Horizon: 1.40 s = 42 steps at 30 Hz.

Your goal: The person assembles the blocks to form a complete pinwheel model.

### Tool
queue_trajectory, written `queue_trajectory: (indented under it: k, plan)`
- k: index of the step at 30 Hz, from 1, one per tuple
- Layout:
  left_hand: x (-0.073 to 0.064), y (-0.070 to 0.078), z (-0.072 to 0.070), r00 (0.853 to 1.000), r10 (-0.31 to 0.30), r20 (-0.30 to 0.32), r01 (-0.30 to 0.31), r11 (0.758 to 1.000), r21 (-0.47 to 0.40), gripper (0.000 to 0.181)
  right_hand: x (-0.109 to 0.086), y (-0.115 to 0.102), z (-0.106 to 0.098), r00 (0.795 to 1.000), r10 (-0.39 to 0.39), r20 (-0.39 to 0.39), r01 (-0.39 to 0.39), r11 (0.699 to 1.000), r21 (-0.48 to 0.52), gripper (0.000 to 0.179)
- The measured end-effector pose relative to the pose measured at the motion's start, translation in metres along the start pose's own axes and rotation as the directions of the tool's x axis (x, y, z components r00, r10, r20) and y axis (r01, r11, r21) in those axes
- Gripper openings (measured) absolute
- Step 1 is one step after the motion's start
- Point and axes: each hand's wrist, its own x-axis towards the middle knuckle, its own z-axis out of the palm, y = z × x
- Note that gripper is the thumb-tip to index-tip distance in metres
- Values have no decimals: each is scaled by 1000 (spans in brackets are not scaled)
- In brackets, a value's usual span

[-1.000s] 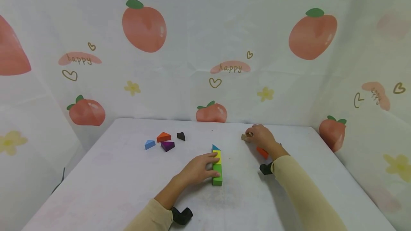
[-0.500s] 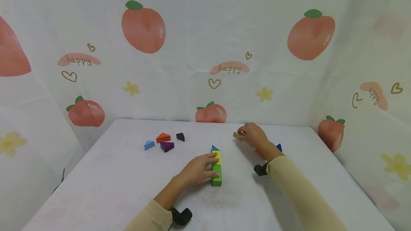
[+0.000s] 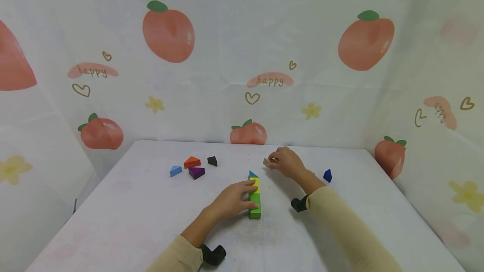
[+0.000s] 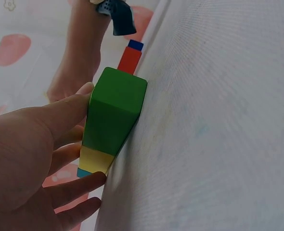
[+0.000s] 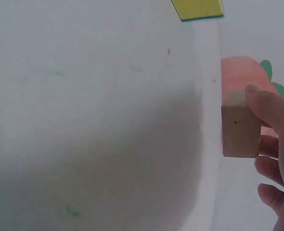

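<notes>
My left hand (image 3: pixel 234 200) rests on a short row of toy blocks lying on the table, fingers fairly straight. Its thumb touches the green block (image 4: pixel 114 113) and its fingertips lie at the yellow block (image 4: pixel 96 159). A teal triangular block (image 3: pixel 253 174) forms the row's far end. Beyond it to the right, my right hand (image 3: pixel 289 163) pinches a plain wooden block (image 5: pixel 240 132) between thumb and fingers. In the right wrist view this block is held off the table surface, and one corner of the yellow block (image 5: pixel 200 8) shows at the top.
At the back left lie an orange block (image 3: pixel 192 162), a purple block (image 3: pixel 196 173), a light blue block (image 3: pixel 175 171) and a black block (image 3: pixel 212 161). A dark blue block (image 3: pixel 327 175) stands at right, beside a red block (image 4: pixel 130 60) that the right forearm hides in the head view.
My right hand has carried the wooden block leftward, toward the far end of the row. The dark blue block has come into view behind the arm. My left hand has stayed still.
</notes>
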Motion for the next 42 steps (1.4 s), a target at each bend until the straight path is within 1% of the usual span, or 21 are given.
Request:
queue_trajectory:
  k: [6, 12, 17, 24, 30, 33, 37, 42]
  plan:
    - [0, 0, 0, 1000, 4, -2, -4, 1000, -5, 59, 2, -6, 8, 1000, -3, 7, 3, 1000, 20, 28]
    - [-1, 0, -1, 1000, 15, -7, -15, 1000, 1, 58, 2, -14, 14, 999, -49, 1, 48, 998, 48, 26]
    - [-1, 0, -1, 1000, 15, -5, -15, 1000, 4, 58, 4, -18, 18, 998, -60, 9, 59, 996, 66, 24]
    - [0, 0, -2, 1000, 26, -9, -26, 1000, 8, 58, 6, -21, 23, 999, -22, 49, 18, 997, 71, 28]
    - [1, 0, -2, 1000, 22, -3, -22, 1000, 7, 58, 6, -23, 25, 997, 18, 76, -28, 992, 125, 27]
    - [1, -1, -1, 1000, 28, -3, -28, 1000, 10, 58, 6, -22, 26, 995, 53, 87, -68, 981, 181, 22]
    - [0, -1, -1, 999, 36, -3, -36, 999, 17, 58, 6, -19, 28, 990, 101, 99, -123, 959, 255, 14]
    - [1, -1, -2, 999, 36, -2, -36, 999, 19, 58, 4, -16, 32, 989, 98, 110, -127, 945, 300, 11]
